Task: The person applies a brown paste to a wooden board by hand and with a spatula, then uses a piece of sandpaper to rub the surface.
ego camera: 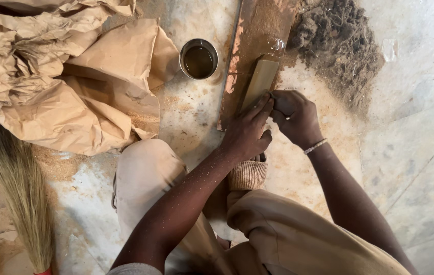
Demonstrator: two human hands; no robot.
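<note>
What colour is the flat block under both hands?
Pale olive-tan block, clearest in the head view.

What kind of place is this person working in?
Probably a floor-level craft workshop. Both hands, left hand and right hand, press a flat pale strip on a long brown dusty board, beside a grey-brown powder heap and a small round metal cup of dark liquid.
</note>
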